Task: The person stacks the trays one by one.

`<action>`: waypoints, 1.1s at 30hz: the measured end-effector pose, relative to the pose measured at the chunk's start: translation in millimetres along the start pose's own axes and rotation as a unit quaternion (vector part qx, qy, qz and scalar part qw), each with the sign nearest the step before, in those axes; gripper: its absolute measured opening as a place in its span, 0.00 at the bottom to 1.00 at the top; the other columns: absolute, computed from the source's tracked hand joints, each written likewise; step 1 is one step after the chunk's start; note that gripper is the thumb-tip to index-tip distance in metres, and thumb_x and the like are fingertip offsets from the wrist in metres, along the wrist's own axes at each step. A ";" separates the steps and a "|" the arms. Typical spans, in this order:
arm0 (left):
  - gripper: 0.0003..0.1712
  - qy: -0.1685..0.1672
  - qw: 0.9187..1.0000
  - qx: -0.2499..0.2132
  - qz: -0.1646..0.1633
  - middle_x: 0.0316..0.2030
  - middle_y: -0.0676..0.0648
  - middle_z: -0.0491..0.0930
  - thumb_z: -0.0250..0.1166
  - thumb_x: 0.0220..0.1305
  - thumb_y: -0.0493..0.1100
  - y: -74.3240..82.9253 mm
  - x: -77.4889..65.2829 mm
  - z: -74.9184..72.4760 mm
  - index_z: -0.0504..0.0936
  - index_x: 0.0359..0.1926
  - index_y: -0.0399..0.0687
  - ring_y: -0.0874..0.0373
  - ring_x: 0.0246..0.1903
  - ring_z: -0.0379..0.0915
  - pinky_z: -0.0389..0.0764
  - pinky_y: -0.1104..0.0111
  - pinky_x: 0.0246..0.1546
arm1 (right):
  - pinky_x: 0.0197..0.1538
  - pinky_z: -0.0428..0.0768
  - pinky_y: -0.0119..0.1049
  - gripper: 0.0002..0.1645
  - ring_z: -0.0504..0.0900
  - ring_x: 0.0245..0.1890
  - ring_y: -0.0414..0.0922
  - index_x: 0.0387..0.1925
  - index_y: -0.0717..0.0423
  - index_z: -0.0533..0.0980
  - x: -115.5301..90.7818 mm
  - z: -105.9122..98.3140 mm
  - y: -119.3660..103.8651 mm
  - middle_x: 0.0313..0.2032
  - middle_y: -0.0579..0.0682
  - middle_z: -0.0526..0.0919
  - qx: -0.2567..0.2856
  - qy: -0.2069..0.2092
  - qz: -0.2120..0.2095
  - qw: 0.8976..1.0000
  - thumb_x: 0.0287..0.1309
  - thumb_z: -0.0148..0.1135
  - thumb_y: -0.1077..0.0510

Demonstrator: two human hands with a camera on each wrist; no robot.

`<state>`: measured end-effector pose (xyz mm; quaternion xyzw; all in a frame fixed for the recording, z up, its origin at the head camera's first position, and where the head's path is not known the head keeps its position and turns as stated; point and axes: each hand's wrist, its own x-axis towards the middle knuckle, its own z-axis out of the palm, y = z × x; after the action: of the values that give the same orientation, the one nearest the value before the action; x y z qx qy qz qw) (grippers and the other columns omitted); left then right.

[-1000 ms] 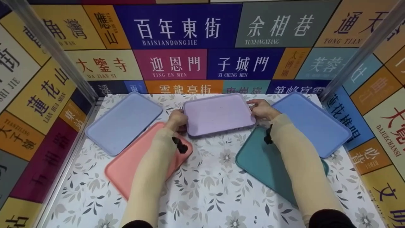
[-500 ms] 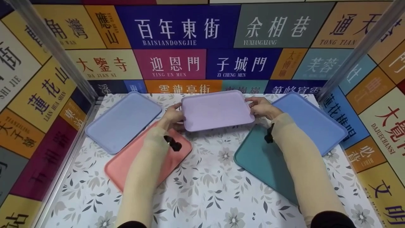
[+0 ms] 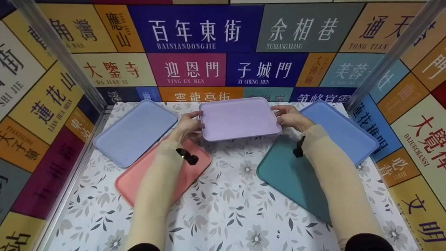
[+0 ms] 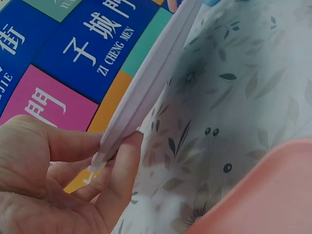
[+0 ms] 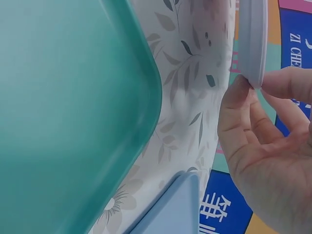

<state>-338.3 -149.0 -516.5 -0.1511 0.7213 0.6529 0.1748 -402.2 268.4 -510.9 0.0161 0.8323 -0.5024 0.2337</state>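
A lavender rectangular tray (image 3: 240, 118) is held up at the back of the table, its far side overlapping the back wall in the head view. My left hand (image 3: 188, 125) pinches its left end between thumb and fingers, and my right hand (image 3: 291, 116) does the same at the right end. Both wrist views show the tray (image 4: 141, 97) nearly edge-on. Beneath my left forearm lies a pink tray (image 3: 186, 174), partly covered by the sleeve. A teal tray (image 3: 289, 174) lies under my right forearm, also partly hidden.
A pale blue tray (image 3: 136, 132) lies at the back left, next to the pink one. Another blue tray (image 3: 341, 132) sits at the back right. The table has a floral white cover (image 3: 230, 209). Printed panels (image 3: 195, 29) enclose the back and both sides.
Between my hands the lavender tray has risen slightly and moved back. My left wrist has shifted a little left and turned, uncovering more of the hand; my right hand has moved little.
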 end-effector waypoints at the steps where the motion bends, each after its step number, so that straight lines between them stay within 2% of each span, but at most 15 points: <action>1: 0.44 0.003 1.000 0.003 0.009 0.46 0.43 0.83 0.62 0.71 0.27 0.0 -0.2 0.3 0.72 0.85 0.57 0.55 0.36 0.85 0.93 0.55 0.49 | 0.40 0.86 0.32 0.51 0.80 0.45 0.41 0.87 0.52 0.65 -1.6 0.2 -0.7 0.60 0.53 0.79 0.006 0.002 -0.001 1.000 0.64 0.57 0.76; 4: 0.43 0.008 1.000 0.003 0.026 0.43 0.45 0.80 0.61 0.71 0.27 0.2 -0.8 0.2 0.72 0.85 0.56 0.57 0.31 0.83 0.91 0.62 0.35 | 0.40 0.86 0.32 0.50 0.80 0.47 0.41 0.86 0.52 0.66 -6.6 0.4 -3.3 0.60 0.52 0.79 0.027 0.013 -0.003 1.000 0.64 0.58 0.75; 7: 0.43 0.010 0.999 -0.004 0.031 0.44 0.45 0.79 0.61 0.72 0.28 0.3 -2.1 -0.2 0.72 0.85 0.57 0.58 0.28 0.81 0.88 0.65 0.29 | 0.43 0.86 0.34 0.47 0.80 0.49 0.42 0.86 0.52 0.68 -11.7 -0.2 -4.0 0.61 0.53 0.80 0.052 0.025 -0.007 0.998 0.67 0.59 0.74; 13: 0.45 0.009 0.999 -0.028 0.037 0.47 0.45 0.78 0.62 0.71 0.26 -0.3 -5.8 1.6 0.71 0.85 0.56 0.59 0.26 0.79 0.86 0.68 0.26 | 0.47 0.89 0.32 0.42 0.85 0.47 0.38 0.84 0.57 0.69 -21.1 1.1 3.3 0.59 0.51 0.85 0.104 0.048 -0.021 0.993 0.72 0.60 0.72; 18: 0.45 0.013 0.999 -0.038 0.034 0.53 0.43 0.80 0.62 0.72 0.25 1.1 -8.8 2.1 0.71 0.85 0.56 0.58 0.28 0.80 0.85 0.69 0.24 | 0.45 0.90 0.31 0.34 0.86 0.42 0.36 0.78 0.62 0.75 -33.2 13.0 10.9 0.51 0.45 0.87 0.143 0.107 -0.025 0.984 0.73 0.63 0.68; 21: 0.45 0.015 0.998 -0.045 0.036 0.56 0.41 0.79 0.62 0.72 0.25 1.6 -10.7 2.3 0.71 0.86 0.56 0.58 0.29 0.81 0.85 0.70 0.23 | 0.44 0.90 0.30 0.28 0.86 0.41 0.36 0.73 0.63 0.79 -42.5 25.3 15.9 0.48 0.43 0.87 0.200 0.161 -0.032 0.966 0.73 0.64 0.67; 25: 0.45 0.022 0.998 -0.051 0.042 0.58 0.41 0.78 0.61 0.72 0.26 0.0 -11.9 2.7 0.70 0.86 0.56 0.57 0.28 0.81 0.85 0.69 0.23 | 0.49 0.93 0.30 0.24 0.88 0.40 0.37 0.68 0.67 0.80 -51.6 45.4 19.9 0.43 0.44 0.86 0.290 0.215 -0.046 0.931 0.72 0.65 0.69; 29: 0.46 0.031 0.997 -0.057 0.049 0.57 0.42 0.77 0.61 0.72 0.25 -2.9 -12.8 4.4 0.70 0.86 0.57 0.57 0.27 0.81 0.86 0.67 0.24 | 0.57 0.94 0.35 0.26 0.88 0.40 0.37 0.68 0.67 0.80 -57.2 68.0 18.6 0.43 0.45 0.84 0.352 0.248 -0.054 0.901 0.72 0.68 0.70; 33: 0.47 0.040 0.995 -0.064 0.064 0.56 0.42 0.77 0.61 0.70 0.25 -3.7 -14.1 8.3 0.70 0.86 0.56 0.57 0.27 0.82 0.87 0.67 0.24 | 0.55 0.94 0.34 0.31 0.88 0.37 0.36 0.72 0.65 0.78 -60.4 91.4 13.3 0.47 0.47 0.82 0.397 0.279 -0.068 0.872 0.70 0.69 0.71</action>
<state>-323.5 -141.2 -514.2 -0.1420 0.6926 0.7010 0.0935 -310.8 210.3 -532.7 0.1902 0.5921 -0.7800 -0.0692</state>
